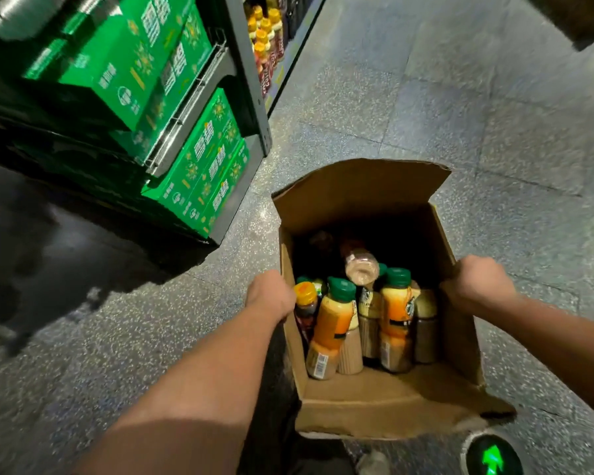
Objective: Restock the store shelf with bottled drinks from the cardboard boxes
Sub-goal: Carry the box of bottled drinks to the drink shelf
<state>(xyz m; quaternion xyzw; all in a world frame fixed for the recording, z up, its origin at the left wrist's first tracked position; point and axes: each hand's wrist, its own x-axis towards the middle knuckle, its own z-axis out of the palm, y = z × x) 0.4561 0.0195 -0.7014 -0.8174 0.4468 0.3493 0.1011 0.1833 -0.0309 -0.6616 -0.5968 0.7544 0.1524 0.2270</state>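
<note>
Our bare forearms reach forward, and our left grip (270, 296) is clenched over the left rim of an open brown cardboard box (374, 404), while our right grip (477, 286) clasps the right rim, fingers curled over the edge. Between the two grips, inside the box, stand plastic drink bottles with green caps and orange labels (336, 320). A yellow-capped dark bottle (305, 301) sits just beside the left grip, and a pale bottle (360, 265) lies tilted on the others, its base toward us. Beyond the left grip and well apart from it, a dark metal store shelf (251, 97) holds bright green cartons (199, 166). Nearer us than the right grip, a round green arrow marker (492, 457) glows on the speckled grey floor (426, 97).
</note>
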